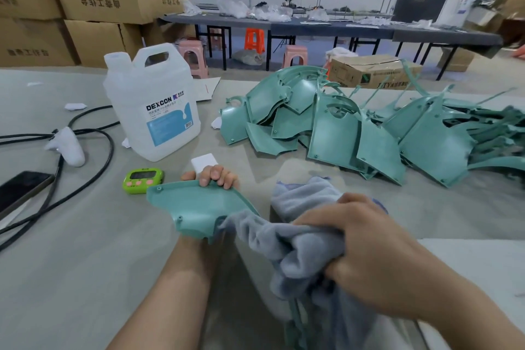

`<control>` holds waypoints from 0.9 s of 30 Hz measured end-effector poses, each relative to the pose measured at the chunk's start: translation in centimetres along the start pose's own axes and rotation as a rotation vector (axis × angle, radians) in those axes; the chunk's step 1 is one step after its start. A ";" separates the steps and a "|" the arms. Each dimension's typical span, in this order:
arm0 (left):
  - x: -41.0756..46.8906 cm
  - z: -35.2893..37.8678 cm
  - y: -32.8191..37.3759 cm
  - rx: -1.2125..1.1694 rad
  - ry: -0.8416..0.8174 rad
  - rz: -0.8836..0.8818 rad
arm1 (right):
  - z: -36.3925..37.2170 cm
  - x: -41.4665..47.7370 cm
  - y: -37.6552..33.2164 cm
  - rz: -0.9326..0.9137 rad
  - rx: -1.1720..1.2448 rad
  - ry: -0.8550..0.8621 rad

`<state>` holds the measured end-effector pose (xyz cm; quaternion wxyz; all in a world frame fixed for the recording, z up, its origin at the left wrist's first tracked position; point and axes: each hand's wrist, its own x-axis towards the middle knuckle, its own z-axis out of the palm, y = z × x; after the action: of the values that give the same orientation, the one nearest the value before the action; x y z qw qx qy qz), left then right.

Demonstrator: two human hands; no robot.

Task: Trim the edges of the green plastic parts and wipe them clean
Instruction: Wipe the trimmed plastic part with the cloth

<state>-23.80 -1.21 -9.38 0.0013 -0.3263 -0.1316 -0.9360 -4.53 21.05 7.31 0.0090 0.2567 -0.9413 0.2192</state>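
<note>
My left hand [217, 176] grips the far edge of a green plastic part [196, 209], fingers curled over its top rim, holding it tilted above the grey table [71, 250]. My right hand [360, 241] clutches a bunched grey-blue cloth [287, 236], whose free end touches the part's right lower corner. A large heap of green plastic parts [355, 128] lies on the table to the far right.
A white DEXCON jug [153, 105] stands at the left centre. A green timer [143, 180], a white block [204, 162], a phone [20, 190], black cables [85, 150] and a white controller [69, 146] lie at the left. Cardboard boxes and stools stand beyond.
</note>
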 end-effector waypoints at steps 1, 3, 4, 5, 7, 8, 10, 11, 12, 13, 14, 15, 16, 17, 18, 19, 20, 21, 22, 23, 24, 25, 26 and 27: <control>-0.1 -0.1 -0.1 -0.010 0.036 -0.016 | -1.1 -0.4 0.6 -0.007 0.105 -0.022; -0.4 -0.1 0.1 0.030 0.119 0.014 | -2.7 -0.7 2.4 0.068 0.289 0.061; -0.1 0.2 0.5 0.040 0.149 0.015 | -3.3 -0.7 3.1 0.147 0.354 0.172; 0.0 0.7 0.9 0.018 0.196 -0.001 | -3.7 -0.4 4.2 0.194 0.416 0.316; -0.1 2.1 1.2 -0.079 0.290 -0.047 | -4.3 0.5 5.9 0.293 0.411 0.585; -0.1 2.7 0.9 -0.101 0.341 -0.045 | -4.6 1.2 6.7 0.349 0.331 0.661; -0.7 3.7 0.0 -0.093 0.469 -0.069 | -4.7 2.5 7.7 0.480 0.084 0.620; -0.8 4.4 0.2 0.006 0.588 -0.081 | -4.1 3.0 7.5 0.530 -0.063 0.531; -0.7 5.3 0.3 0.125 0.700 -0.103 | -3.3 3.1 6.9 0.533 -0.151 0.473; -0.5 6.0 0.3 0.195 0.781 -0.118 | -2.0 3.1 6.0 0.488 -0.167 0.471; -0.1 6.5 0.0 0.252 0.849 -0.127 | -0.6 2.9 4.8 0.409 -0.129 0.484; 0.1 6.9 -0.2 0.307 0.911 -0.132 | 1.0 2.5 3.5 0.333 -0.079 0.469; 0.3 7.3 -0.5 0.370 0.959 -0.136 | 2.7 2.1 2.4 0.302 -0.039 0.406; 0.5 7.6 -0.8 0.419 0.981 -0.127 | 4.2 1.9 1.4 0.303 -0.021 0.328; 0.5 7.8 -1.1 0.455 0.980 -0.102 | 5.7 1.8 0.8 0.316 -0.022 0.261; 0.4 8.0 -1.2 0.502 0.963 -0.063 | 6.8 1.8 0.5 0.340 -0.043 0.199; 0.1 8.2 -1.3 0.590 0.939 -0.027 | 7.5 2.0 0.5 0.372 -0.046 0.142; -0.3 8.3 -1.4 0.718 0.907 -0.004 | 7.9 2.3 0.5 0.404 -0.029 0.092; -0.6 8.4 -1.4 0.871 0.875 0.009 | 8.0 2.5 0.5 0.419 -0.006 0.070; -0.8 8.3 -1.5 1.016 0.852 0.016 | 8.1 2.7 0.6 0.421 0.009 0.062; -0.9 8.2 -1.6 1.154 0.844 0.017 | 8.1 2.9 0.6 0.421 0.028 0.066; -1.0 8.2 -1.7 1.269 0.838 0.029 | 8.0 3.0 0.7 0.428 0.050 0.065; -1.1 8.4 -1.6 1.356 0.815 0.051 | 7.8 3.2 0.8 0.436 0.063 0.068; -1.2 8.6 -1.6 1.419 0.772 0.065 | 7.6 3.4 1.0 0.452 0.054 0.069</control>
<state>-17.76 2.35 -3.99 0.2806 0.0950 -0.6752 -0.6755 -7.24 17.08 0.48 -0.0150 0.0321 -0.9677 0.2494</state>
